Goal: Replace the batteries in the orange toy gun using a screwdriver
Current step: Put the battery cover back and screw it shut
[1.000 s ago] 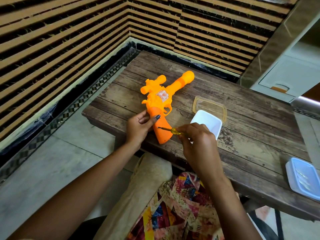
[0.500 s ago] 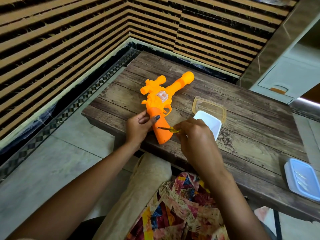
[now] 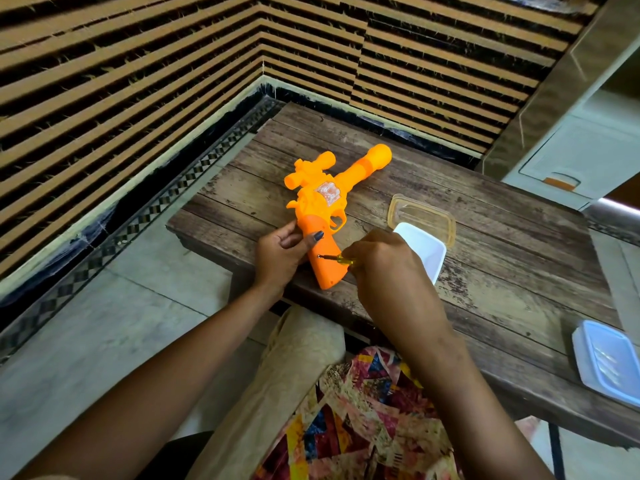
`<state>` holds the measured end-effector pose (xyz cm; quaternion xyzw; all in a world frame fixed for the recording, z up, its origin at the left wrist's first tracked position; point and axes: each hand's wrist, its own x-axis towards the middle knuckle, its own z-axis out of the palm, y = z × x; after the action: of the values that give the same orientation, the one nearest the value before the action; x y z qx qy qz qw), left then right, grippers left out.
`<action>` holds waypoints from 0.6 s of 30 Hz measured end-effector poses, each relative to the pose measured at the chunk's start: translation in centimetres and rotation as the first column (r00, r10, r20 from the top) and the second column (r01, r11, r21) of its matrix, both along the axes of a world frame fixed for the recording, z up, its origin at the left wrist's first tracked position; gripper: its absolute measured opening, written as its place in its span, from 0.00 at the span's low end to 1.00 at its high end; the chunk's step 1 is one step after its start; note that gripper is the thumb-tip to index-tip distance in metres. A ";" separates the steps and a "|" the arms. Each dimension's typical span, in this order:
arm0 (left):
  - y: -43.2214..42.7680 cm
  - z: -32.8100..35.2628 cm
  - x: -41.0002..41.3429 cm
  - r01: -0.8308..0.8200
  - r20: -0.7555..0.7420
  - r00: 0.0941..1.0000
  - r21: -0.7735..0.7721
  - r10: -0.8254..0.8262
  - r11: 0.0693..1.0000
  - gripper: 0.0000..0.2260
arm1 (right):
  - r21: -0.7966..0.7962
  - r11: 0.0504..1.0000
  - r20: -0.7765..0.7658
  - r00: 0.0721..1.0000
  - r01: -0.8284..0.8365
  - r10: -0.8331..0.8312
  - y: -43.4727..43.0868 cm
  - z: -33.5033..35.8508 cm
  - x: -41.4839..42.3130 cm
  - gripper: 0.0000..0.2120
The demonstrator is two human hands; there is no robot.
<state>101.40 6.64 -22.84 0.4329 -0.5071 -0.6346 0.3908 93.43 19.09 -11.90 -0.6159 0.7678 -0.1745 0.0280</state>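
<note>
So, slatted wall (image 3: pixel 138 81): brown and dark strips along the left and far side, meeting in a corner behind the tabletop (image 3: pixel 485 271).
Floor (image 3: pixel 104 323): pale tiles, with a checkered border strip at the foot of the wall.
Left hand (image 3: pixel 280 258): at the near left edge of the tabletop, its fingers (image 3: pixel 289 241) curled against the left side of the gun's grip, and the dark-nailed thumb laid over the grip's upper face.
Orange toy gun (image 3: pixel 323 206): flat on its side on the left part of the tabletop, with the barrel aimed away to the upper right, the scope on its left side and the grip pointing back at the person, its butt at the near edge.
Screwdriver (image 3: pixel 334 258): small, with a yellow handle, leaning low across the grip with its metal tip touching the grip's face.
Right hand (image 3: pixel 384 268): just right of the grip, fingertips pinched together on the screwdriver's handle; most of the handle is hidden under them.
White tray (image 3: pixel 429 251): just beyond the right hand, partly covered by it.
Clear amber container (image 3: pixel 420 201): right behind the white tray — touching or overlapping, I cannot tell which.
Blue-lidded box (image 3: pixel 606 362): well apart, at the tabletop's near right edge.
Lap: a beige trouser leg (image 3: pixel 294 358) and patterned cloth (image 3: pixel 363 410) below the tabletop edge.
</note>
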 end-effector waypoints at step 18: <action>-0.3 -0.5 0.0 -0.002 0.045 0.999 -0.007 0.002 1.000 0.27 | -0.151 0.986 0.056 0.997 0.066 -0.058 1.8 -2.1 -0.1 0.15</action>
<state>101.40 6.32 -23.38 0.4461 -0.5175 -0.6225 0.3817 93.29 20.89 -14.02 -0.5874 0.7699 -0.2492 -0.0050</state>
